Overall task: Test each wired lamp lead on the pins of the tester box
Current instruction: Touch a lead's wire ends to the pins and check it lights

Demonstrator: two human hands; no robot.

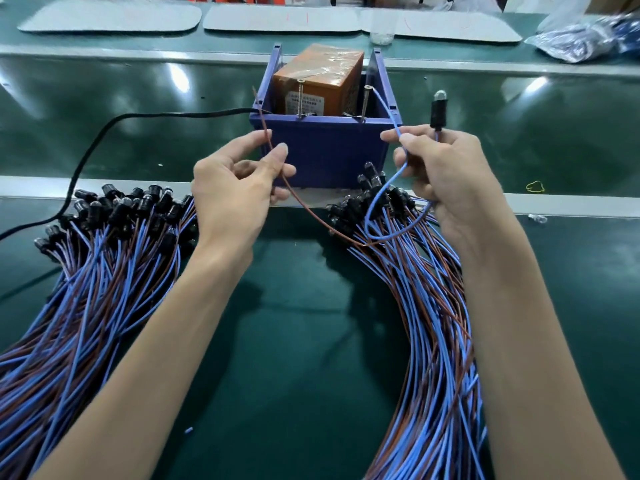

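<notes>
In the left hand [239, 188], pinched between thumb and forefinger: the brown wire [301, 202], with its free end poking up toward 11 o'clock, just outside the left wall of the tester box [322, 154] and clear of both pins. In the right hand [446, 174], pinched likewise: the blue wire [388, 109], run up toward 11 o'clock to what looks like contact with the head of the right pin [365, 102], though hard to be sure of touch. At 12 o'clock above that hand, upright: the lamp [438, 110], with its stem down in the same curled fingers and no glow to be made out. At 1 o'clock from the left fingertips, near but apart: the left pin [300, 97], almost upright against the orange block [318, 74] inside the box. Likely next: swing the brown tip toward 3 o'clock, over the wall, onto that pin, a job for the left hand as the nearer one. Count: one box, two pins, one lead in hand with two wires and one lamp, and two heaps of leads, the left heap [104, 258] at 8 o'clock and the right heap [426, 306] at 4 o'clock of the box, too many to number. Also one black cable [173, 115] from 9 o'clock, one yellow rubber band [535, 186] at 3 o'clock, and three grey mats [110, 15] along 12 o'clock.
</notes>
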